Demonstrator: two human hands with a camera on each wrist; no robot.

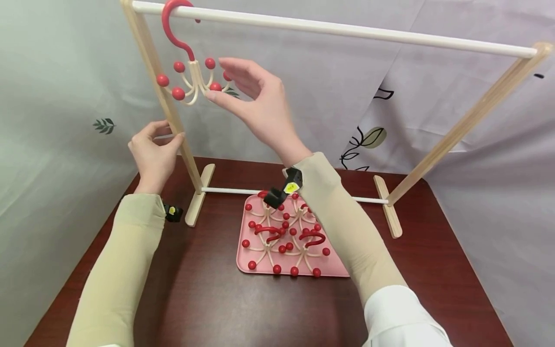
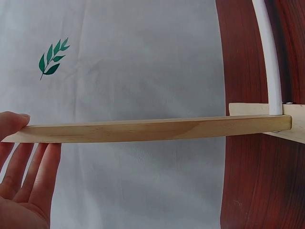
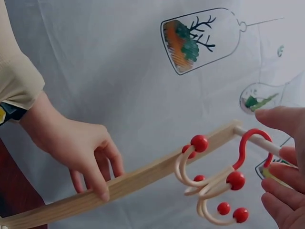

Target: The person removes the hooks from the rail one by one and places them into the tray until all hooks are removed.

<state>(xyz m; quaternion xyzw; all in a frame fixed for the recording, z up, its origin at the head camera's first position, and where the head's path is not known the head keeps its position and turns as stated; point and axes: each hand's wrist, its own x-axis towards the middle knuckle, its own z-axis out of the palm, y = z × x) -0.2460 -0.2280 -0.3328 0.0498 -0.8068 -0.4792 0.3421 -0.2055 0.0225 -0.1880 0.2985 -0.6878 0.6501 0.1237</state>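
Observation:
A hanger [image 1: 192, 83] with a red hook, cream arms and red balls hangs from the white top rail [image 1: 347, 30] of a wooden rack, near its left end. My right hand [image 1: 251, 96] is beside it with straight fingers, one fingertip at a red ball. In the right wrist view the hanger [image 3: 209, 183] hangs just clear of the right hand [image 3: 281, 162]. My left hand [image 1: 153, 152] grips the rack's left post [image 1: 173, 115], thumb on one side and fingers on the other. The post [image 2: 143, 130] and the left hand [image 2: 28, 162] also show in the left wrist view.
A pink tray [image 1: 244, 262] on the dark red table [image 1: 217, 308] holds several more hangers [image 1: 282, 236] of the same kind. The rack's white lower bar [image 1: 230, 191] runs just behind the tray. Patterned cloth hangs behind and at both sides.

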